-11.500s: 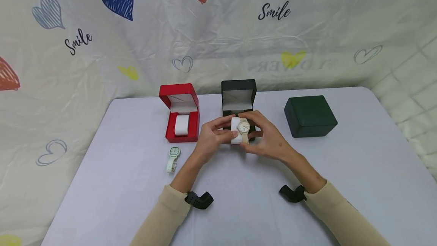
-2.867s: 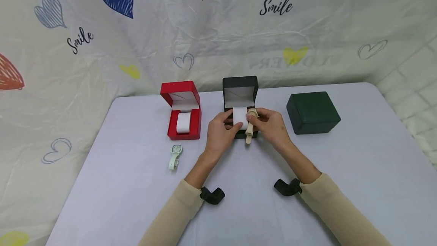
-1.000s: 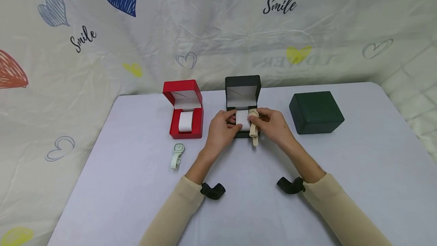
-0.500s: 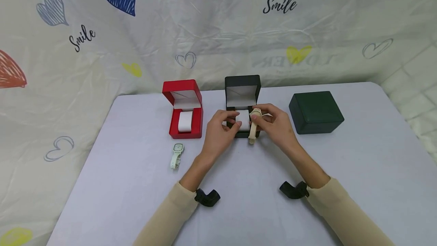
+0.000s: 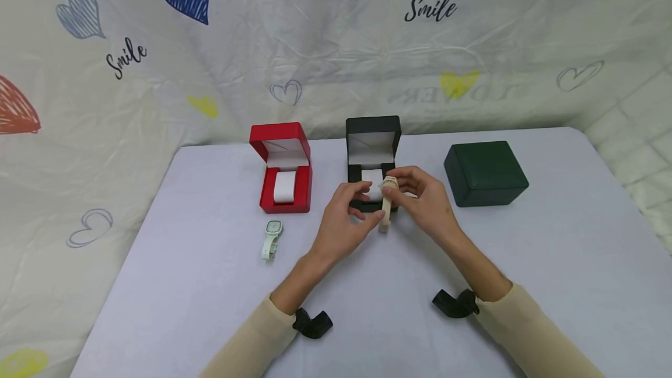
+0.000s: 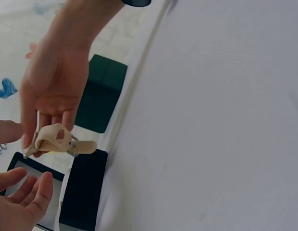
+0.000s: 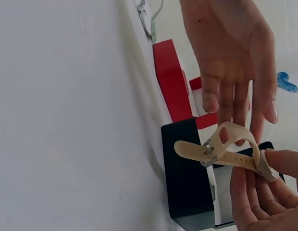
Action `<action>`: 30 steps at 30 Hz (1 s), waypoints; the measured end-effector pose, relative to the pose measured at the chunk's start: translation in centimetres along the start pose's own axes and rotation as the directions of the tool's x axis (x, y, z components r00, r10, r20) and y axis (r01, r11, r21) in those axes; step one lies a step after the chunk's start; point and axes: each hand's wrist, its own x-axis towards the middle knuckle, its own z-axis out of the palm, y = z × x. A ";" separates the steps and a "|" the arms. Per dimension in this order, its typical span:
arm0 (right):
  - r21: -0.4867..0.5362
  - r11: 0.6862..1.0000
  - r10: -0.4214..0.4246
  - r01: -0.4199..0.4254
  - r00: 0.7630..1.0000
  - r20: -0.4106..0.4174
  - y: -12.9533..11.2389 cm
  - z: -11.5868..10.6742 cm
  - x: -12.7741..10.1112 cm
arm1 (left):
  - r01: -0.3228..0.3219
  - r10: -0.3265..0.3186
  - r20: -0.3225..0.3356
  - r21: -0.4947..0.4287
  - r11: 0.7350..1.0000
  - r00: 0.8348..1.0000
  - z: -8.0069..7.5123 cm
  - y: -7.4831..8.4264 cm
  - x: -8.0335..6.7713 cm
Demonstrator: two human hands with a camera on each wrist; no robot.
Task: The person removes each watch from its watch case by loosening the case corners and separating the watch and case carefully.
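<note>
My right hand (image 5: pixel 406 188) pinches a cream strap watch (image 5: pixel 387 200) by its case, just in front of the open black box (image 5: pixel 373 133). The buckled strap hangs in a loop (image 7: pixel 226 149). In the black box sits a white cushion (image 5: pixel 371 182). My left hand (image 5: pixel 359 209) is beside the strap with its fingers straight, their tips at the loop (image 7: pixel 230 103), and grips nothing. The left wrist view shows the watch (image 6: pixel 57 140) under the right hand's fingers (image 6: pixel 48 110), above the black box (image 6: pixel 84 190).
An open red box (image 5: pixel 283 191) with its own white cushion stands left of the black one. A pale green watch (image 5: pixel 272 238) lies on the table in front of it. A closed dark green box (image 5: pixel 485 172) sits to the right. Heart-print cloth hangs behind.
My left hand has let go of the white cushion, which now sits in the black box, and has drawn back to the strap. The right hand still holds the watch, slightly lower.
</note>
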 end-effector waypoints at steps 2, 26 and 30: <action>0.020 1.000 -0.002 0.002 1.000 0.008 -0.1 0.1 -0.2 | 0.009 -0.009 0.012 -0.008 1.000 1.000 0.0 0.1 -0.3; 0.053 0.998 0.015 -0.018 0.998 0.059 -0.2 1.1 -1.5 | 0.151 -0.125 0.131 -0.208 0.966 0.983 0.4 -0.5 -3.0; 0.002 1.000 0.027 -0.028 0.997 0.074 -0.2 1.3 -1.9 | 0.178 -0.155 0.122 -0.208 0.962 0.980 0.5 -0.6 -3.5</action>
